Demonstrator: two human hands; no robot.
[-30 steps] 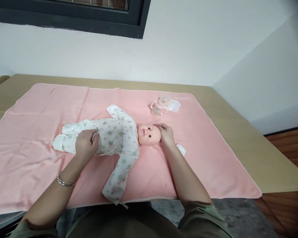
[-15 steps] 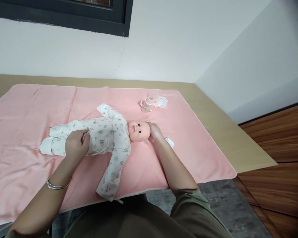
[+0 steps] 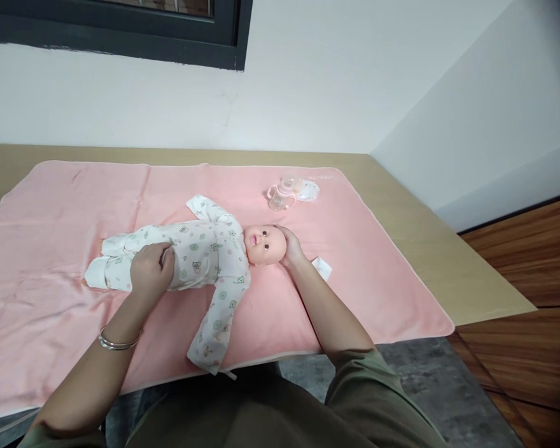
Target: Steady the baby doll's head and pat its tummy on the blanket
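Little has moved since half a second ago. Left hand (image 3: 152, 272) stays pinching the white printed romper (image 3: 200, 255) at the plastic baby doll's (image 3: 265, 244) hips, while right hand (image 3: 292, 250) cups its head, steadying it on the pink blanket (image 3: 373, 261) mid-table.

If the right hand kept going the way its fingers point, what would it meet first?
The right hand already cups the doll's head, pointing left along the doll, so it would press into the head at once, on the pink blanket.
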